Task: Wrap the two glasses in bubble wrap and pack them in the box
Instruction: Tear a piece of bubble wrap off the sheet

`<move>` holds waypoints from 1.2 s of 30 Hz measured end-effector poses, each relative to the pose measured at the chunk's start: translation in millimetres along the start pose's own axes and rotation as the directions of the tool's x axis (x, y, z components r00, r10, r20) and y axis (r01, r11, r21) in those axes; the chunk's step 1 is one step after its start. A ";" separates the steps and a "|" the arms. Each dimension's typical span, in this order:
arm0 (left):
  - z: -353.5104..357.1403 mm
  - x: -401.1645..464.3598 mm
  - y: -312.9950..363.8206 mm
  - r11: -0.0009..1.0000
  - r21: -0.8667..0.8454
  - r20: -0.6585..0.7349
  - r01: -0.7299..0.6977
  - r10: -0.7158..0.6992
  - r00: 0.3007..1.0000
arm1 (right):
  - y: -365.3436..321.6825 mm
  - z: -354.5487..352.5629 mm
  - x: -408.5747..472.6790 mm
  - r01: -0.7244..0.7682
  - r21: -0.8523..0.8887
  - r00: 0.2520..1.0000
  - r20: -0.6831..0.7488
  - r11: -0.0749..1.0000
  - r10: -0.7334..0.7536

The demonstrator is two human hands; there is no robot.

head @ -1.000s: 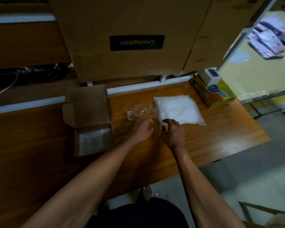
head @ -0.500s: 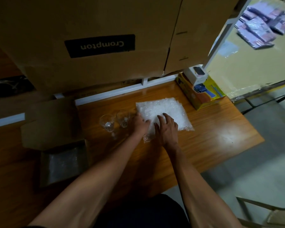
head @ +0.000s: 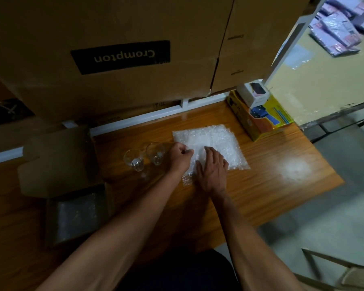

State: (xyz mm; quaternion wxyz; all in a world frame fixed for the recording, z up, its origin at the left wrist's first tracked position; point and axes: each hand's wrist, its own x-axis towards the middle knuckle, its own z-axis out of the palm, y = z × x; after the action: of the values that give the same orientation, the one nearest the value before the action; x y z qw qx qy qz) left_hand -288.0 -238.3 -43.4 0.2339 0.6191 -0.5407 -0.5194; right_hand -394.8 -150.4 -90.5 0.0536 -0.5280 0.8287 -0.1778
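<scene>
- Plainly the person is separating one sheet from the stack of bubble wrap (head: 212, 143): the left hand (head: 180, 158) has its fingers (head: 187, 152) curled, pinching the near-left part of the wrap, while the right hand (head: 213, 172) lies flat on it with fingers spread, most likely to hold the rest down.
- A loose corner of wrap (head: 186, 179) sticks out toward the person between the two wrists, which suggests the top sheet is coming free there.
- Both glasses (head: 144, 157) stand upright and unwrapped on the tabletop (head: 282, 185), side by side, just left of the left hand; close enough that a careless sweep of that wrist could knock the nearer one.
- Further left sits the small box (head: 76, 215), flaps open and already lined with wrap, ready to receive them.
- Room to work lies on the right: bare tabletop runs from the wrap to the right edge, where it drops off to the floor.
- Behind, big cartons (head: 118, 59) wall off the back, and a yellow box (head: 261, 116) stands near the wrap's far-right corner.
- Spreading a sheet toward the near edge looks the safest choice.
</scene>
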 end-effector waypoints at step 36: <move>-157.9 -75.0 29.8 0.915 -0.390 0.416 -0.104 0.276 0.866 | -91.2 -149.5 -16.4 -0.201 0.837 0.967 0.253 0.508 -0.034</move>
State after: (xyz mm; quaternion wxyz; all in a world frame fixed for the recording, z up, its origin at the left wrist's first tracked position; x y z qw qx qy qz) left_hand -150.0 -221.9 66.6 0.2567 0.3674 -0.5370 -0.7146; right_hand -351.0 -134.7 79.1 0.4141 -0.4086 0.6444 -0.4963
